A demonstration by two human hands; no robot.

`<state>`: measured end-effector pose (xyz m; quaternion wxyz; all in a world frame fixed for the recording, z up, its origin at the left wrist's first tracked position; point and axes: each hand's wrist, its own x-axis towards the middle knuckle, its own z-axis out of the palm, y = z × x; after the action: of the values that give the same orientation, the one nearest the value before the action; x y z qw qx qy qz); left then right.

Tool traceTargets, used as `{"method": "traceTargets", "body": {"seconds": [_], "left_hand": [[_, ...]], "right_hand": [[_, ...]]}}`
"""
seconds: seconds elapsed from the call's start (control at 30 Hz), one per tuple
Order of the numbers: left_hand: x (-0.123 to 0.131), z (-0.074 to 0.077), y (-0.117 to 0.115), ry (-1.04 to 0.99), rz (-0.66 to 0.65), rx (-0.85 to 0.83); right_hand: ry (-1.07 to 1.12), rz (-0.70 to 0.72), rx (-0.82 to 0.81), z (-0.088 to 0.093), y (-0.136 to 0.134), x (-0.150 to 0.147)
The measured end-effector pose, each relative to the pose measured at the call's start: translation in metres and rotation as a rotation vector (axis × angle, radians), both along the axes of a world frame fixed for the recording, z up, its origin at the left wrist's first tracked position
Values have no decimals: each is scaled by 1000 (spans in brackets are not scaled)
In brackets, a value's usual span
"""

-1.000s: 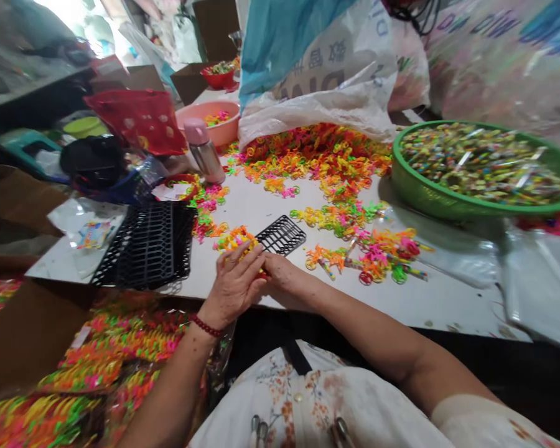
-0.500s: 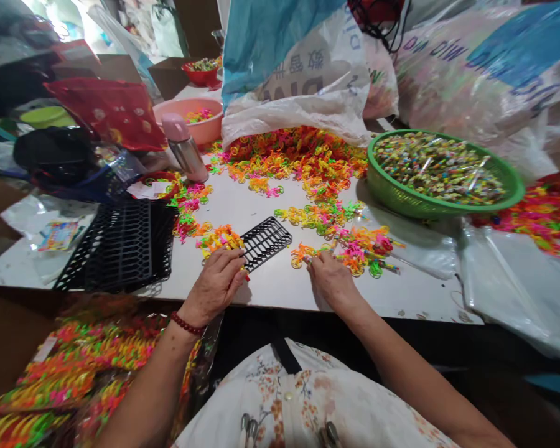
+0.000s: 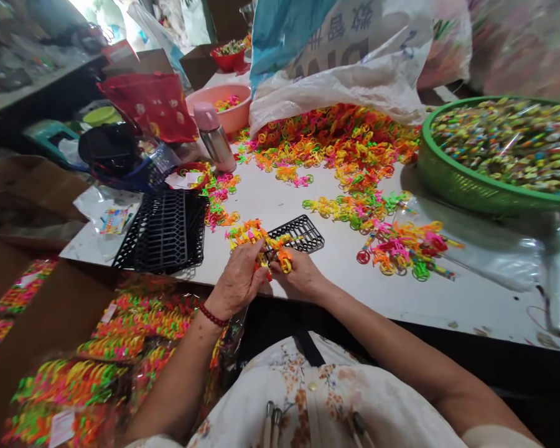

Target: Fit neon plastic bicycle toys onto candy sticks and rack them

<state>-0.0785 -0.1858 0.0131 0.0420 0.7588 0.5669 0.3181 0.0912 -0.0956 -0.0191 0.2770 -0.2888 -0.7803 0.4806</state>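
At the near edge of the white table [image 3: 317, 274] my two hands meet. My left hand [image 3: 238, 281] is closed on a bunch of small neon plastic toys [image 3: 249, 235]. My right hand [image 3: 298, 274] pinches an orange plastic toy [image 3: 284, 256] against that bunch. Just behind my fingers lies a small black plastic grid [image 3: 301, 231], partly covered by the toys. A loose cluster of more neon toys [image 3: 401, 249] lies to the right of my right hand.
A stack of black grids [image 3: 163, 231] lies left. A big heap of neon toys [image 3: 336, 140] spills from a plastic sack [image 3: 336, 68]. A green basket [image 3: 490, 155] of wrapped pieces sits at right. A pink-capped flask [image 3: 214, 137] and pink bowl [image 3: 224, 109] stand behind. Packed bags [image 3: 98, 361] fill a box at lower left.
My right hand went out to the loose cluster on the right, then came back to my left hand carrying an orange toy. The camera view has shifted.
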Motion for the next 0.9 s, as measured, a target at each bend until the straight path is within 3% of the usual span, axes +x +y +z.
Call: {"method": "traceTargets", "body": {"seconds": [0.2,0.4,0.9], "left_hand": [[2,0,1,-4,5,22],[1,-2,1,19,17,34],[8,10,2,251,-21,7]], "right_hand": [[-8,92,146,-6,3,-6],[-5,84,185,-13,2,-6],[-137,214,253,-6,25,-7]]}}
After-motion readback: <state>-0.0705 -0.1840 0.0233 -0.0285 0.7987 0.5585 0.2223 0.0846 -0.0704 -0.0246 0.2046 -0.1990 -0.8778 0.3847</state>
